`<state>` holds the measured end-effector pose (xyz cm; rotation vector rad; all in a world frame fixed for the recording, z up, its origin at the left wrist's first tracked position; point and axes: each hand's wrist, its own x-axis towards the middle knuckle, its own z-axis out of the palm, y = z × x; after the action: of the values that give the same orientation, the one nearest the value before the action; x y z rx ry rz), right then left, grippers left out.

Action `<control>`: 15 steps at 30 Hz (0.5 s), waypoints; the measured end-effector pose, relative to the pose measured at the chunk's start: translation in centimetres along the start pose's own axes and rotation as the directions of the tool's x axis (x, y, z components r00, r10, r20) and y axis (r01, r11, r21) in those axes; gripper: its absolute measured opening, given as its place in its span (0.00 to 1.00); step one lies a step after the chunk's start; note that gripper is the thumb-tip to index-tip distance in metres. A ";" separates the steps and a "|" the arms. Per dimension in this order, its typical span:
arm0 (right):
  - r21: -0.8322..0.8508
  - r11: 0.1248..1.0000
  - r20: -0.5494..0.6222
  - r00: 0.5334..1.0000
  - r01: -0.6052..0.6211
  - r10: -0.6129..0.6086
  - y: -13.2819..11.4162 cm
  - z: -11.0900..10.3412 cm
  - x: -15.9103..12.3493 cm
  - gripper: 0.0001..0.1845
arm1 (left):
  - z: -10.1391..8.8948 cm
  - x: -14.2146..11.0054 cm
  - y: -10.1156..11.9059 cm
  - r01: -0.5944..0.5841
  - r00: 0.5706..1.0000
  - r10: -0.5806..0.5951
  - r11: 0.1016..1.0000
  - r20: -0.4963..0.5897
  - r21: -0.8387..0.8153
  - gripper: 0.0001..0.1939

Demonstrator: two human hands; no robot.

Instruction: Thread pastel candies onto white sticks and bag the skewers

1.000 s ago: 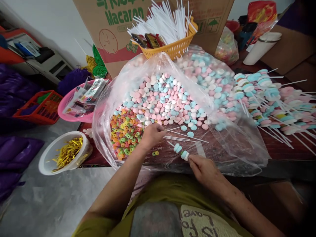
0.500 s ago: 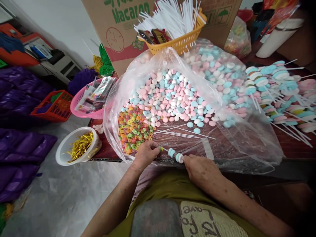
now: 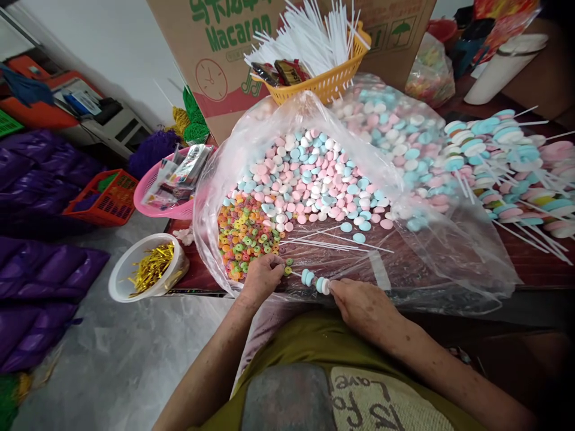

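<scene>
My right hand [image 3: 359, 304] is closed on a thin white stick with several round blue and white candies threaded on it, the candy stick [image 3: 312, 280]. My left hand [image 3: 261, 276] pinches a small ring candy [image 3: 288, 270] at the stick's free tip. Both hands rest at the near edge of an open clear plastic bag [image 3: 449, 251]. Inside it lie a heap of pink, blue and white disc candies [image 3: 309, 179], a patch of multicoloured ring candies [image 3: 242, 234] and a few loose white sticks [image 3: 332, 242].
Finished candy sticks [image 3: 507, 161] pile up at the right. A yellow basket of white sticks [image 3: 321, 42] stands before a cardboard box [image 3: 229, 54]. A pink basket [image 3: 166, 185], a red basket [image 3: 105, 197] and a white bowl of gold twist ties [image 3: 148, 269] sit left.
My left hand came back from the candy heap to the stick's tip with a ring candy. The right hand keeps holding the candy stick, now shifted slightly left.
</scene>
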<state>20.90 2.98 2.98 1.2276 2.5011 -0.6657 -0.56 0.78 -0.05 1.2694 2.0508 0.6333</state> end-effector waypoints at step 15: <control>-0.007 1.000 0.003 1.000 0.018 -0.018 -0.5 0.3 0.8 0.14 | 0.7 -1.7 0.0 -0.298 0.954 0.293 0.952 0.068 0.074 0.11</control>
<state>20.00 3.07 2.51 1.2020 2.5129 -0.6617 0.51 -0.73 -0.05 1.6436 1.8734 0.6419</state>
